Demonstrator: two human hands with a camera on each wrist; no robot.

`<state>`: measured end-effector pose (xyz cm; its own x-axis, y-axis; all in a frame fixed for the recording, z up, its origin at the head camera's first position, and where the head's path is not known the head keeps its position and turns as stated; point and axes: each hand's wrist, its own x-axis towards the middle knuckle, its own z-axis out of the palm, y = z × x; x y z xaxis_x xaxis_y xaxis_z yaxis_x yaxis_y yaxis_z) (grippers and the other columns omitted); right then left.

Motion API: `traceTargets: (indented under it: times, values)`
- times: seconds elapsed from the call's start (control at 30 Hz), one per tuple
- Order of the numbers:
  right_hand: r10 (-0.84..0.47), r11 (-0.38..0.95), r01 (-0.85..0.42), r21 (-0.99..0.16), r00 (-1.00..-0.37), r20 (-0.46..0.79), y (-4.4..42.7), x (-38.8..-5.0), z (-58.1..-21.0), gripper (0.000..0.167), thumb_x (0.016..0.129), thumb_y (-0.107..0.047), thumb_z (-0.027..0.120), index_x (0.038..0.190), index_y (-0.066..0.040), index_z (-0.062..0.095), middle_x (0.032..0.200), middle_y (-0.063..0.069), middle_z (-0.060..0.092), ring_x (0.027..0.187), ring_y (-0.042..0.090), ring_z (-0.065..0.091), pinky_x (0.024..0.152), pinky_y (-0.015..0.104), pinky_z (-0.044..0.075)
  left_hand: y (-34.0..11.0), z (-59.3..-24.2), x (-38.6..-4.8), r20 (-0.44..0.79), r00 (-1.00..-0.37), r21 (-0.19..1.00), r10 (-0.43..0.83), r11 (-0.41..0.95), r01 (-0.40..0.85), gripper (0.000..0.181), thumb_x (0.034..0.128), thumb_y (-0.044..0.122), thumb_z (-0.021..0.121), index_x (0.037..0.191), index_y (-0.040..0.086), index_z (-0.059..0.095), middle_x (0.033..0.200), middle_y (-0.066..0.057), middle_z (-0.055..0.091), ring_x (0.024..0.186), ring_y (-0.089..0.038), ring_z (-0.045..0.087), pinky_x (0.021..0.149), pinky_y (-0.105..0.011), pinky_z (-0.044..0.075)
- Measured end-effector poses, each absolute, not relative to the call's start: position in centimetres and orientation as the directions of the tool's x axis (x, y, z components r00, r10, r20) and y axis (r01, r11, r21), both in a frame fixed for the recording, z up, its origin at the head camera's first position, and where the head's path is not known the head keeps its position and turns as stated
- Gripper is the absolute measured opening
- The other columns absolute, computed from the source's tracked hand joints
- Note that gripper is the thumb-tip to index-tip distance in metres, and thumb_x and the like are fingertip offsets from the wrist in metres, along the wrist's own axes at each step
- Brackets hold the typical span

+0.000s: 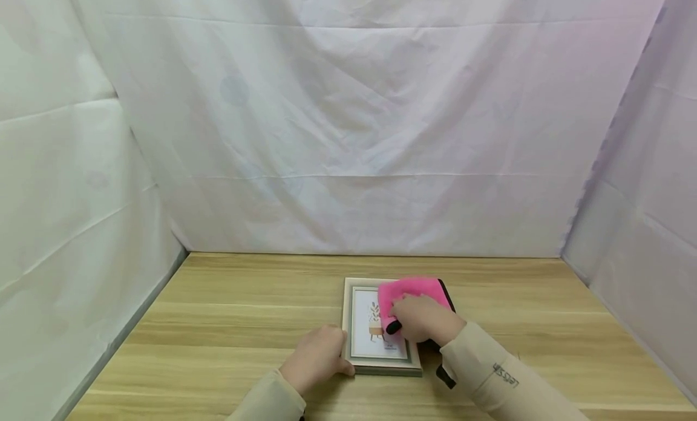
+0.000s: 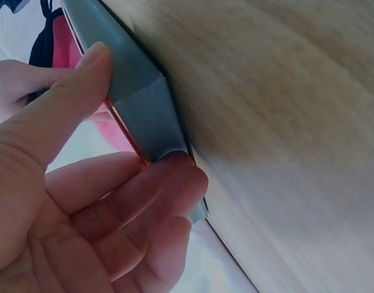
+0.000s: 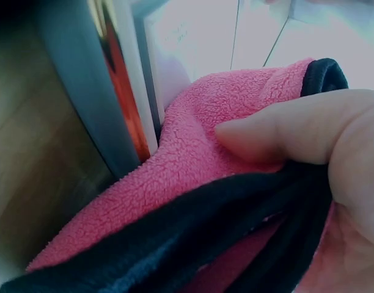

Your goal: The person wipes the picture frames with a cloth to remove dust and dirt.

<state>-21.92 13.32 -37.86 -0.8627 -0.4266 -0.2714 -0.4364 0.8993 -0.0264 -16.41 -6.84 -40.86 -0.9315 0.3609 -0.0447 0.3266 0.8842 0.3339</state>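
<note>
A picture frame (image 1: pixel 359 343) with a pale border lies flat on the wooden table, its printed plant picture facing up. At its near left corner my left hand (image 1: pixel 316 357) grips it. The left wrist view shows the thumb on one side of the frame (image 2: pixel 141 113) and the fingers curled against the adjoining side. My right hand (image 1: pixel 423 319) holds a pink cloth (image 1: pixel 409 285) with black edging over the frame's upper right part. In the right wrist view the thumb presses on the fuzzy cloth (image 3: pixel 181 165), which drapes over the frame's edge; the other fingers are mostly hidden.
The wood-grain table (image 1: pixel 229 324) reaches back to a white hanging sheet (image 1: pixel 348 137). More white sheets (image 1: pixel 71 185) stand along the left and right sides. A small black strap (image 1: pixel 445 376) shows beside the right sleeve.
</note>
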Motion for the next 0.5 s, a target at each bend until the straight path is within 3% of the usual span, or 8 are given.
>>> traceTargets:
  times: [0.2,0.5]
  values:
    - [-0.439,0.895,-0.443,-0.053,-0.854,-0.278,13.6,-21.0,-37.6,0.029,0.081,-0.014,0.07,0.11,-0.016,0.07,0.13,0.006,0.059,0.124,0.026,0.05,0.107,0.046,0.036,-6.9,-40.8,-16.5,-0.027,-0.929,0.333,0.37,0.879,0.341,0.034,0.0607,0.034,0.085,0.065,0.016,0.057,0.062,0.008,0.048,0.056,-0.007,0.04,0.05,-0.025,0.035]
    - [-0.464,0.884,-0.458,-0.096,-0.835,-0.296,14.1,-20.0,-37.5,0.042,0.073,-0.013,0.077,0.114,-0.019,0.069,0.135,0.006,0.055,0.134,0.031,0.04,0.11,0.05,0.029,-6.9,-40.8,-16.6,-0.028,-0.93,0.329,0.367,0.882,0.338,0.034,0.0612,0.034,0.085,0.065,0.016,0.057,0.06,0.008,0.047,0.056,-0.008,0.039,0.049,-0.025,0.034]
